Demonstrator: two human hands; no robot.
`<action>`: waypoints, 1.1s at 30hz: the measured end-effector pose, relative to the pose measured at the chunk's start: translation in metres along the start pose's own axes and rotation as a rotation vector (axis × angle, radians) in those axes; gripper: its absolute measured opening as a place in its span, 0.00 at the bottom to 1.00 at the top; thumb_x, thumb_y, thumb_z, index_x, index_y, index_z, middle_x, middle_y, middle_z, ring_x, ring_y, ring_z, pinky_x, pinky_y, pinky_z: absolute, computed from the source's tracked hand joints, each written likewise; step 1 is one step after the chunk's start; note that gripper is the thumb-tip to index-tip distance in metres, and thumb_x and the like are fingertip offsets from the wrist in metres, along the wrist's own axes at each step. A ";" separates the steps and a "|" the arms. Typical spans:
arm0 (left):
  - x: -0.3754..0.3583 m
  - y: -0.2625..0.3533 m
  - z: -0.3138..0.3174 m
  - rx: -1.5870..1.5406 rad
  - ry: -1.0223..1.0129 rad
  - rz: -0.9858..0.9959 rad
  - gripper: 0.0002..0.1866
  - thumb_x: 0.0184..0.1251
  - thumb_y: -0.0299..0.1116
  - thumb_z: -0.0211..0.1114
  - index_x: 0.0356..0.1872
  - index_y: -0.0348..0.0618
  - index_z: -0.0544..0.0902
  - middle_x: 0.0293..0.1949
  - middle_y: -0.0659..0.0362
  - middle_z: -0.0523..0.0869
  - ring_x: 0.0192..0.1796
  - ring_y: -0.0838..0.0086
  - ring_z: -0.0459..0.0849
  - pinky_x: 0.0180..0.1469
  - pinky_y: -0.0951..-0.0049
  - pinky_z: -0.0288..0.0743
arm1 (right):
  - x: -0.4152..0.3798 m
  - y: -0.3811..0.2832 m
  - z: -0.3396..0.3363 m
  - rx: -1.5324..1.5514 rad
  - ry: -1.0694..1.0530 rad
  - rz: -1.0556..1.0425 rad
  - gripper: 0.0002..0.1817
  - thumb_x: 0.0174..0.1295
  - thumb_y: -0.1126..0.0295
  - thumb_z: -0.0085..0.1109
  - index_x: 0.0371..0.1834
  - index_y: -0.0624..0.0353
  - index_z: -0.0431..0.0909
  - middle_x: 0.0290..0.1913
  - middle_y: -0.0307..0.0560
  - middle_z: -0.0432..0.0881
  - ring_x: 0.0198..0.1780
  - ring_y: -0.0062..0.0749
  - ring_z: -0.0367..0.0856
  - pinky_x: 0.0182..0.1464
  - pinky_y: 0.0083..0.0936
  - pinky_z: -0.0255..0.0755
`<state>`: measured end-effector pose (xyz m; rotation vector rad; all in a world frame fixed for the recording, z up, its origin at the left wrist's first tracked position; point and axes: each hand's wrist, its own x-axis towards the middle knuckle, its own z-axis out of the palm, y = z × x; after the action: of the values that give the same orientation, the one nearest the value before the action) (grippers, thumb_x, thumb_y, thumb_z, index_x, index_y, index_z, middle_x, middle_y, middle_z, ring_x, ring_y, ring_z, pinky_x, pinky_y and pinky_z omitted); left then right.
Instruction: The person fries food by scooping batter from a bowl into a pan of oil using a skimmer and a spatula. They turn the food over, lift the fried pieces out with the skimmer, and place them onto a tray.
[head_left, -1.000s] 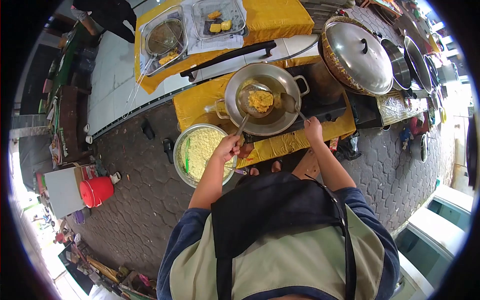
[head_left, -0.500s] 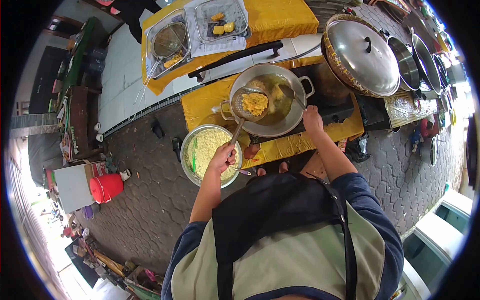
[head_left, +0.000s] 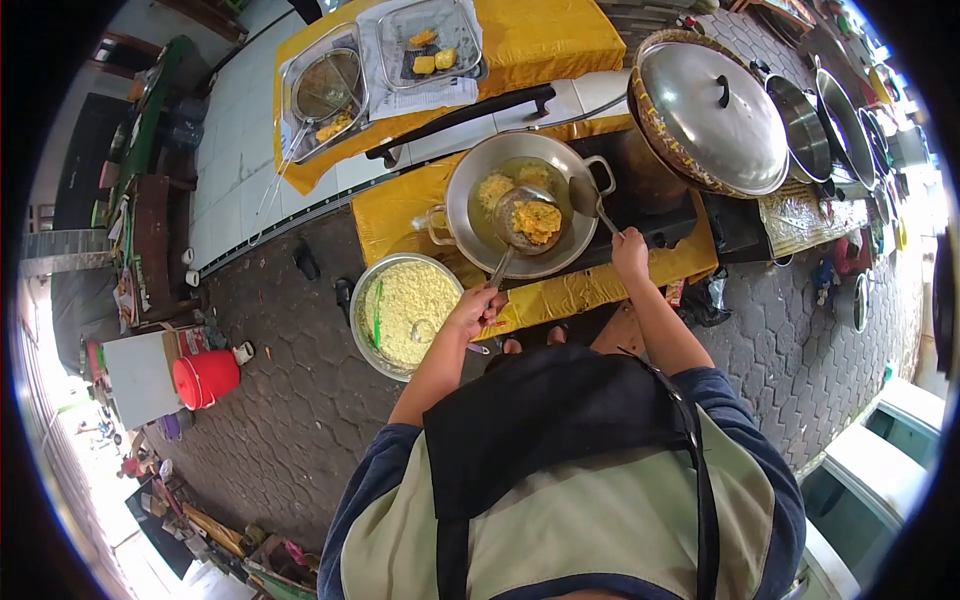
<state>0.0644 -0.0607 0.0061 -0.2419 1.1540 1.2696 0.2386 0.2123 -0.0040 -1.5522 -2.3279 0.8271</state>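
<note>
My left hand (head_left: 474,312) is closed round the handle of a round skimmer (head_left: 517,240), whose bowl is over the wok and carries a golden fried piece (head_left: 537,221). My right hand (head_left: 630,254) grips the handle of a metal spatula (head_left: 584,197), its blade at the right side of the wok. Inside the two-handled wok (head_left: 462,190), more pieces (head_left: 494,188) lie in oil at the upper left and top. Left of my left hand stands a metal bowl of pale yellow batter (head_left: 418,290), with a green utensil (head_left: 377,315) and a ladle in it.
Behind the wok, a yellow-covered table (head_left: 540,40) bears two wire baskets (head_left: 430,15) with fried pieces and a strainer (head_left: 326,86). A large lidded pot (head_left: 712,120) stands at the right, beside more pans (head_left: 800,125). A red bucket (head_left: 206,379) is at the left.
The skimmer with its fried piece has moved right and lower over the wok, uncovering pieces in the oil at the left. The spatula blade has shifted to the right and tilted. The view has shifted slightly.
</note>
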 end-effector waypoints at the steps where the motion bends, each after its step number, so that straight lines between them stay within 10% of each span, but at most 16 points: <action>1: 0.001 0.001 0.002 0.004 -0.002 -0.002 0.04 0.62 0.32 0.51 0.30 0.47 0.67 0.20 0.65 0.69 0.15 0.84 0.62 0.17 0.81 0.55 | 0.000 0.001 0.002 0.008 0.009 0.009 0.12 0.55 0.66 0.49 0.30 0.67 0.71 0.33 0.66 0.75 0.38 0.60 0.74 0.40 0.45 0.68; 33: 0.056 0.030 0.053 0.074 0.282 0.037 0.05 0.61 0.30 0.52 0.32 0.40 0.68 0.17 0.61 0.67 0.13 0.79 0.62 0.14 0.75 0.58 | 0.000 -0.012 0.012 0.082 -0.086 0.189 0.14 0.58 0.68 0.47 0.41 0.71 0.67 0.44 0.67 0.70 0.43 0.59 0.72 0.44 0.41 0.69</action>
<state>0.0606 0.0213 0.0000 -0.3545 1.4490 1.2487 0.2236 0.2055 -0.0072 -1.7537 -2.1978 1.0383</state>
